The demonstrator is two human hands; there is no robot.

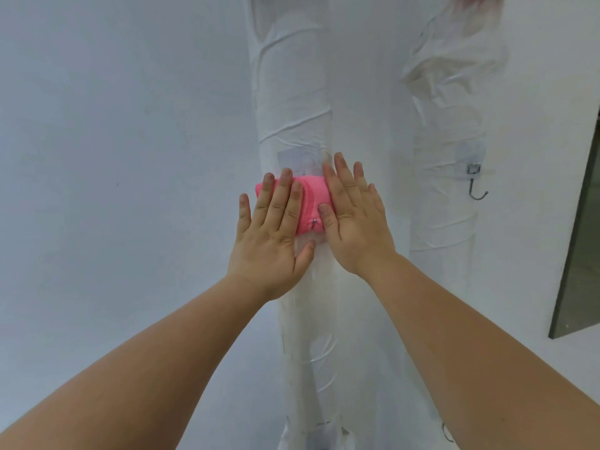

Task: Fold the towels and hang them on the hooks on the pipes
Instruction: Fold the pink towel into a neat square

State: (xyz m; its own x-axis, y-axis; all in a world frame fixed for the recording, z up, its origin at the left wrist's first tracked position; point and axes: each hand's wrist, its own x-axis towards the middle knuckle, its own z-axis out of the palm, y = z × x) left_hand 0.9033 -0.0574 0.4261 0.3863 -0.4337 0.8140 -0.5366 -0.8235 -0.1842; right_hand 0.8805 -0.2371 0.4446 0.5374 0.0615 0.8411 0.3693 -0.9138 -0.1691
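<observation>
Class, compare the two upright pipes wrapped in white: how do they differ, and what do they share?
The middle white wrapped pipe carries a folded pink towel, pressed by the left hand and right hand; the right white wrapped pipe's grey metal hook hangs bare. The middle pipe's hook shows only its tip; the right pipe's shows whole. Both stand upright, crinkled.

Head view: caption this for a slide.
Left hand and right hand press a pink towel against a wrapped pipe; bare hook nearby.
</observation>
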